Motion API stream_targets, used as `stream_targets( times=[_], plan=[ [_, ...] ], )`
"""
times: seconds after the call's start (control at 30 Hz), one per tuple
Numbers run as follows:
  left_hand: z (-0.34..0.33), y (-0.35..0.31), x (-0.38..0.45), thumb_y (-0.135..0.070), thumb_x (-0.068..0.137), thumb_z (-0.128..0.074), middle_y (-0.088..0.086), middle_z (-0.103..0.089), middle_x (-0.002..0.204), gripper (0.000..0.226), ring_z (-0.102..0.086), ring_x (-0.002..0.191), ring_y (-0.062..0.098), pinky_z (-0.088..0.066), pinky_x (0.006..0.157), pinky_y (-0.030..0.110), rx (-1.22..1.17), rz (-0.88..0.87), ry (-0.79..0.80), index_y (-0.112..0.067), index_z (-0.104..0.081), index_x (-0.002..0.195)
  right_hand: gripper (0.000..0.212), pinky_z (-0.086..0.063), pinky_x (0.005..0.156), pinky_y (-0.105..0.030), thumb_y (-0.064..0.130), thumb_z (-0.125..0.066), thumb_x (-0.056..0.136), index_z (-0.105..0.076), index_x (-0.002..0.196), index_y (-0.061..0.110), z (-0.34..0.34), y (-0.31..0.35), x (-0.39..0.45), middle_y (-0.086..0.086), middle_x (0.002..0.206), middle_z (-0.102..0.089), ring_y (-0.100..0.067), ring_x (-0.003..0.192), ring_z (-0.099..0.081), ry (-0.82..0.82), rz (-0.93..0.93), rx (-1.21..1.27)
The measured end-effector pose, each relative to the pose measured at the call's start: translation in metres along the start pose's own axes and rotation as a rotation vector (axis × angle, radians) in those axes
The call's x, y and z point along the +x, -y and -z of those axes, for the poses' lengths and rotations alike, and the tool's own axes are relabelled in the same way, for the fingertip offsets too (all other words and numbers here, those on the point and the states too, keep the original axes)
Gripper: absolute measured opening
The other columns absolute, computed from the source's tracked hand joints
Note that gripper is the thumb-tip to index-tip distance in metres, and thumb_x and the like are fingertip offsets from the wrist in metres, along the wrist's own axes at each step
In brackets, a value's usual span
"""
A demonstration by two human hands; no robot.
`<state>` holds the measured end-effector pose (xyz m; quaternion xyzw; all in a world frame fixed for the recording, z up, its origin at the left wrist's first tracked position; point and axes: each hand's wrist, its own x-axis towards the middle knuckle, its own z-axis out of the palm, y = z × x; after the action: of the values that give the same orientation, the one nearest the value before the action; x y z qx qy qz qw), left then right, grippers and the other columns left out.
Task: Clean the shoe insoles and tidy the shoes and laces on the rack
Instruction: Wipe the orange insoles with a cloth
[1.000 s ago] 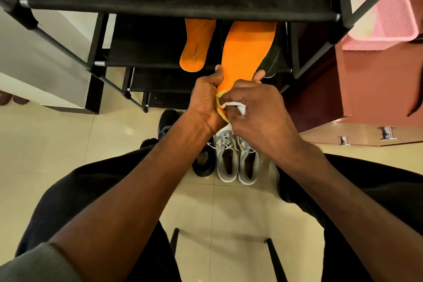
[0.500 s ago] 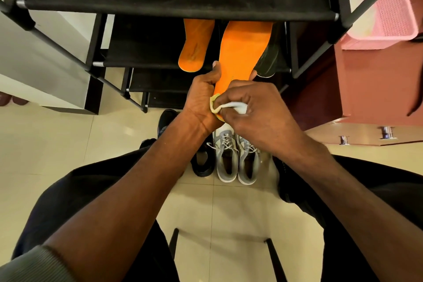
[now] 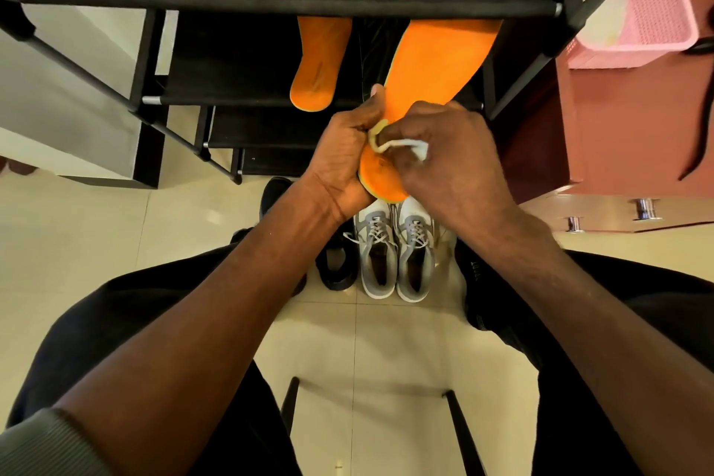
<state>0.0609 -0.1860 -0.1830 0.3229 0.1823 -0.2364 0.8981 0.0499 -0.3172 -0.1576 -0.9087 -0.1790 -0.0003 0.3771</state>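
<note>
- Standing on the floor tiles nearest, toes to the rack: grey sneakers [image 3: 394, 255], laces loose, a black shoe [image 3: 335, 263] just beside.
- Gripping the heel end of the orange insole [image 3: 432, 73]: left hand [image 3: 344, 162], fingers curled round its edge.
- Pinching a white cloth [image 3: 402, 145] against that heel: right hand [image 3: 452, 158].
- Looking light and bendy, likely flexing under rubbing; supporting close behind the wiped patch seeming wisest.
- Lying farther off on the black rack [image 3: 270, 0] shelf: a second insole [image 3: 318, 66].

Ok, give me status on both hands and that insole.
Left hand grips orange insole near the heel. Right hand pinches white cloth against it. Second insole on rack shelf. Nothing blocking.
</note>
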Motion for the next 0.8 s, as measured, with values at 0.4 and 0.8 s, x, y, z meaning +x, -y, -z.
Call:
stream_targets(
  times=[0.4,0.8],
  plan=[
    [0.0,-0.009,0.0,-0.034,0.11,-0.038,0.018,-0.072,0.117,0.042,-0.07,0.099,0.031,-0.058,0.089,0.04,-0.031,-0.025,-0.142,-0.005,-0.057,0.133,0.022,-0.059,0.087,-0.035,0.015,-0.07,0.088,-0.083,0.104,0.022,0.015,-0.013,0.009,0.009,0.103,-0.075,-0.01,0.094,-0.07,-0.064,-0.131,0.069],
    [-0.007,0.0,-0.005,-0.036,0.112,-0.036,0.011,-0.077,0.105,0.043,-0.074,0.094,0.024,-0.059,0.09,0.039,0.014,-0.092,-0.039,-0.01,-0.071,0.11,0.027,-0.059,0.084,-0.037,0.012,-0.066,0.087,-0.081,0.109,0.019,0.02,-0.023,0.013,0.007,0.108,-0.075,-0.016,0.096,-0.069,-0.125,-0.138,-0.065]
  ],
)
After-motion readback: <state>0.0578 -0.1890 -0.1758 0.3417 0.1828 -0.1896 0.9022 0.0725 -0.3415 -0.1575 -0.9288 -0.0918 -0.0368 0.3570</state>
